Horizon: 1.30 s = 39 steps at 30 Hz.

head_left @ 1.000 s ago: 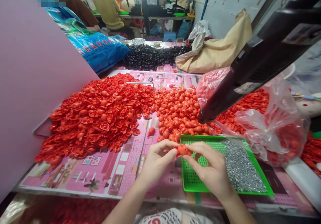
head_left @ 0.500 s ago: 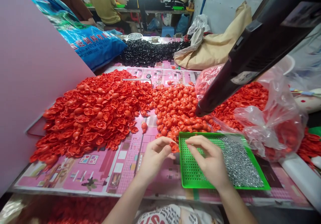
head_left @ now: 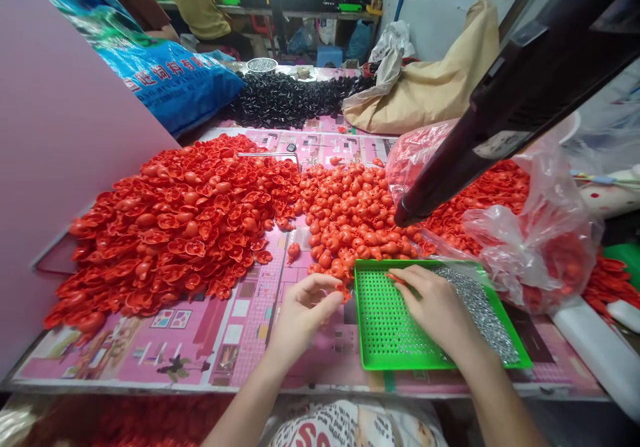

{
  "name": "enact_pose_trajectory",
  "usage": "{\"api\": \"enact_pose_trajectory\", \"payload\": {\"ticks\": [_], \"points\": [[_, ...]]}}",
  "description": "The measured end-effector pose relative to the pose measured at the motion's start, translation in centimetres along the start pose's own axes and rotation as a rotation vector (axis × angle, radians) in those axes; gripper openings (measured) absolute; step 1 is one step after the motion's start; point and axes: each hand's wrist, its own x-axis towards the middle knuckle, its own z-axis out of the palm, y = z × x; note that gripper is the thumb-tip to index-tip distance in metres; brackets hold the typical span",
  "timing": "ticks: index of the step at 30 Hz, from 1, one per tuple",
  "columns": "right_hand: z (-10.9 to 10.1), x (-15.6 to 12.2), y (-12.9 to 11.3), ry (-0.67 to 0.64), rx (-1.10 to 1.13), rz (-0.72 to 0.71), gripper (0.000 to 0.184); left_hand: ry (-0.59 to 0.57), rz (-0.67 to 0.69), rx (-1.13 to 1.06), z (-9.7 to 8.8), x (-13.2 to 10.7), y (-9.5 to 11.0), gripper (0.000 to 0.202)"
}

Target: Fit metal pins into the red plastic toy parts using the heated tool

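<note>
My left hand [head_left: 305, 313] is closed in a pinch on a small red plastic part [head_left: 344, 291] just left of the green perforated tray [head_left: 385, 327]. My right hand [head_left: 437, 310] lies over the tray with its fingers curled down toward the small silver screws [head_left: 480, 317] heaped along the tray's right side; what its fingertips hold is hidden. Behind the tray lies a heap of round red parts [head_left: 355, 213]. A larger heap of open red shell pieces [head_left: 175, 227] covers the left of the table.
A black slanting arm of a machine [head_left: 500, 120] hangs over the right side. A clear bag of red parts [head_left: 525, 233] sits right of the tray. A pink board [head_left: 65, 153] stands on the left. Black parts [head_left: 290, 100], a blue sack [head_left: 170, 80], a tan sack [head_left: 435, 93] and seated people lie beyond.
My hands came apart. The right hand left the red part and moved right over the tray toward the screws. The left hand kept the part and shifted slightly left.
</note>
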Motion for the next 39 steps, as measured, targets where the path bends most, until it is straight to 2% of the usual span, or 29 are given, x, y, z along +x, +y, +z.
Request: {"api": "enact_pose_trajectory", "payload": {"ticks": [2, 4, 7, 9, 11, 13, 15, 19, 21, 24, 29, 31, 35, 39], "points": [[-0.3, -0.4, -1.3, 0.046, 0.108, -0.017, 0.012, -0.041, -0.001, 0.000, 0.8, -0.1, -0.1, 0.024], [-0.3, -0.9, -3.0, 0.098, 0.395, 0.014, 0.005, -0.074, 0.005, -0.016, 1.5, -0.3, -0.3, 0.023], [0.7, -1.7, -5.6, 0.114, 0.935, 0.113, 0.018, -0.112, 0.027, -0.093, 2.4, -0.6, -0.8, 0.027], [1.8, -2.1, -6.6, 0.127, 1.065, 0.139, 0.020, -0.132, 0.044, -0.175, 2.7, -0.8, -1.1, 0.029], [2.9, -2.3, -7.0, 0.203, 0.997, 0.116, 0.010, -0.142, 0.053, -0.260, 2.9, -0.8, -1.4, 0.031], [3.5, -2.4, -6.8, 0.300, 0.853, 0.077, 0.010, -0.141, 0.053, -0.322, 2.9, -0.9, -1.6, 0.031], [3.5, -2.5, -6.5, 0.355, 0.718, -0.034, 0.009, -0.150, 0.050, -0.358, 2.9, -0.8, -1.8, 0.030], [2.4, -2.2, -5.7, 0.300, 0.452, -0.411, 0.044, -0.163, 0.024, -0.397, 2.7, -0.8, -1.7, 0.035], [1.9, -1.9, -5.4, 0.275, 0.366, -0.494, 0.051, -0.149, 0.009, -0.398, 2.6, -0.8, -1.6, 0.036], [1.8, -1.8, -5.4, 0.257, 0.358, -0.516, 0.048, -0.149, 0.014, -0.398, 2.6, -0.9, -1.5, 0.033], [2.5, -2.1, -5.7, 0.290, 0.436, -0.432, 0.040, -0.107, 0.111, -0.369, 2.6, -1.4, -1.5, 0.019], [2.6, -2.2, -5.8, 0.315, 0.425, -0.425, 0.043, -0.083, 0.153, -0.311, 2.8, -1.6, -1.2, 0.018], [2.4, -2.5, -5.8, 0.381, 0.305, -0.476, 0.050, -0.079, 0.218, -0.188, 3.5, -2.1, -0.5, 0.032], [1.9, -2.8, -5.5, 0.415, 0.183, -0.563, 0.052, 0.012, 0.300, 0.055, 3.8, -2.3, 0.0, 0.016]]}}
